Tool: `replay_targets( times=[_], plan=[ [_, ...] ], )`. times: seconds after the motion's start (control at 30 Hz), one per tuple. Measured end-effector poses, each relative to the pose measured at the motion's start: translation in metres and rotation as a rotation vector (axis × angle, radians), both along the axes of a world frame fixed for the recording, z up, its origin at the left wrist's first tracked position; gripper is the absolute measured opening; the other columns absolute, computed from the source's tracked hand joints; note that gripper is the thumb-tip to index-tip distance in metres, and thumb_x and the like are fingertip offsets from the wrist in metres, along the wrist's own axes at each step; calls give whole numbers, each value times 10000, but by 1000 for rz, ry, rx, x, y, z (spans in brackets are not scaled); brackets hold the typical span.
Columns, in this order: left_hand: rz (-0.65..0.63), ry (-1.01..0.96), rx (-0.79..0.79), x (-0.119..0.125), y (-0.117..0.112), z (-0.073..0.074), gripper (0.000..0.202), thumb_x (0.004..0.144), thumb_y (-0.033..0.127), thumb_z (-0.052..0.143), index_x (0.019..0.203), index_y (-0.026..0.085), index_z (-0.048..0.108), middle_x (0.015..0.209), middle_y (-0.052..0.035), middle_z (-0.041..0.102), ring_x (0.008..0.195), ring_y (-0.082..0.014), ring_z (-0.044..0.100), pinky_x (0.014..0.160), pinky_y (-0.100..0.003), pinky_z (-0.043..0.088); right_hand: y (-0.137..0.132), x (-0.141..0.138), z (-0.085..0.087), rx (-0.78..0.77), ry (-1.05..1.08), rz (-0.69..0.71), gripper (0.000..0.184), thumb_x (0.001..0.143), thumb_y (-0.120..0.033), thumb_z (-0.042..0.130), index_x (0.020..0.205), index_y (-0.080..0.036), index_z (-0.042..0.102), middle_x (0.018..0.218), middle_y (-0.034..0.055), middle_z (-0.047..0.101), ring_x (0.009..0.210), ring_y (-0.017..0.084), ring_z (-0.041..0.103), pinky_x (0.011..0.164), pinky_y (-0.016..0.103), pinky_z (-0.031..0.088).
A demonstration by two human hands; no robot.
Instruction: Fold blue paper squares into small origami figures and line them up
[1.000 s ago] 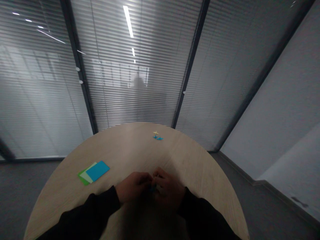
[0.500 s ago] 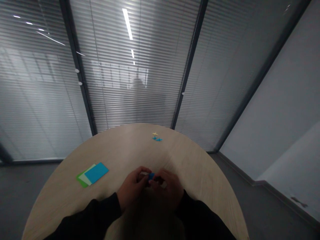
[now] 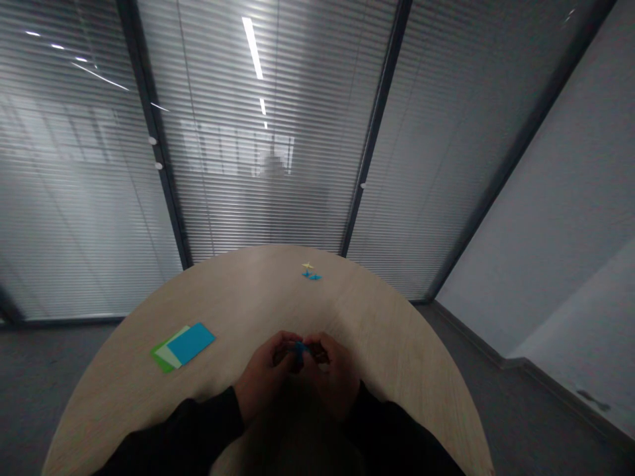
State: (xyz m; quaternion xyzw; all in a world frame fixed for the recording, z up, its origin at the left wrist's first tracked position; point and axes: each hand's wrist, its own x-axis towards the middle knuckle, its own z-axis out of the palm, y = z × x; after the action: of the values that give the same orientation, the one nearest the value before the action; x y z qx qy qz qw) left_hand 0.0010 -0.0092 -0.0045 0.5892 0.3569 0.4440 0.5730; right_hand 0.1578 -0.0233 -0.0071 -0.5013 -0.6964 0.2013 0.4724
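Between my fingertips, near the front middle of the table, is a small piece of folded blue paper (image 3: 299,347). My left hand (image 3: 264,367) pinches it from the left with thumb and fingers. From the other side my right hand (image 3: 333,371) grips it the same way. The fingers cover most of the paper, so its exact shape is hard to make out. Further back stand small folded paper figures: a yellow paper crane (image 3: 307,266) and two blue paper cranes (image 3: 315,277) close together.
Overlapping sheets of paper lie left of my hands, a blue sheet (image 3: 191,344) on top of light green and green ones. The round wooden table (image 3: 397,357) curves away toward a glass wall with blinds (image 3: 268,218). A white wall (image 3: 546,264) rises at the right.
My right-hand fingers have shifted slightly around the blue paper, and less of it shows as a flat patch. The paper sheets and cranes stay put.
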Motion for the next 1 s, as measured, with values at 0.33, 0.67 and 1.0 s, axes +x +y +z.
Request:
replay_targets(
  times=[0.33,0.67,1.0],
  plan=[
    [120,102,58,2,2,-2,228,792,221,603,1014,171,619,982,-104,757,957,-256,708,866,-399,530,2,-2,-12,-163,105,-29,175,776,-200,650,948,-185,678,896,78,733,718,191,687,648,304,555],
    [80,86,45,2,5,-7,235,812,200,590,1045,173,602,984,-96,765,945,-245,712,853,-386,534,0,-4,-4,-73,32,-19,190,772,-195,621,951,-163,677,874,71,722,676,173,684,644,303,567],
    [16,5,-123,-5,9,-1,315,775,335,685,1013,138,626,814,-74,742,786,-224,695,742,-350,512,-1,2,4,-79,-29,43,213,853,-295,582,976,-174,707,883,80,730,724,183,682,625,283,549]
  ],
)
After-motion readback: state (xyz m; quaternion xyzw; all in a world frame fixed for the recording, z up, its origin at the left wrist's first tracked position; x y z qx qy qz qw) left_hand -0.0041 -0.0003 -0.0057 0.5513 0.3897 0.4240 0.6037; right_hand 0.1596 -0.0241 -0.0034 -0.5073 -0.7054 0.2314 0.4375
